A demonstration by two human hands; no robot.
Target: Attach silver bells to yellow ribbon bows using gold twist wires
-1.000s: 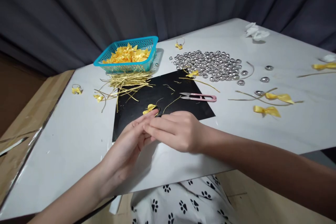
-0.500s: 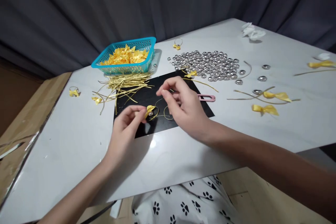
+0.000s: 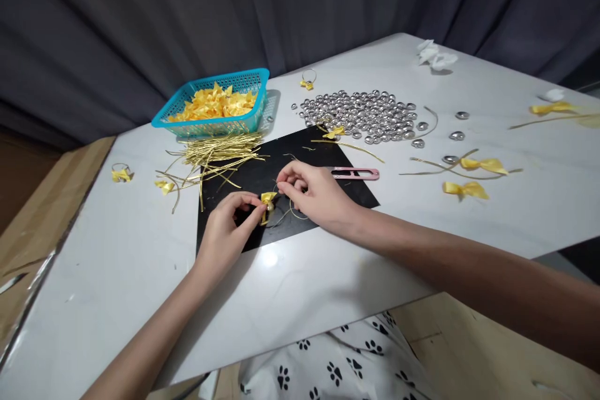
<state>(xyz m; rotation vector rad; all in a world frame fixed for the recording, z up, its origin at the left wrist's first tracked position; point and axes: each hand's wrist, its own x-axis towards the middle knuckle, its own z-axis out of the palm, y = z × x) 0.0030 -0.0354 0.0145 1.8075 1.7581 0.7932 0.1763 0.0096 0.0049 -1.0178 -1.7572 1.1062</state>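
Over the black mat (image 3: 267, 169), my left hand (image 3: 227, 222) pinches a small yellow ribbon bow (image 3: 269, 197) between thumb and fingertips. A shiny round bead (image 3: 270, 207) sits at the bow's middle. Just to the right, my right hand (image 3: 321, 197) is closed in a pinch on a thin cord, whose end shows at the fingertips close to the bow. A loop of thin gold cord (image 3: 295, 212) curves below the right fingers. Beyond that hand lie pink thread snips (image 3: 354, 174), their blade end partly hidden by it.
A blue basket (image 3: 210, 122) of yellow bows stands behind a pile of gold cords (image 3: 220, 151). Many silver beads (image 3: 360, 115) spread across the back. Loose bows (image 3: 466, 189) and cords lie at right, crumpled white pieces (image 3: 435, 56) farther back. Ringed bows (image 3: 122, 174) lie at left.
My right hand has come down and slightly left, its fingertips nearer the bow. My left hand keeps hold of the bow, which has turned a little. The whole view has shifted slightly.
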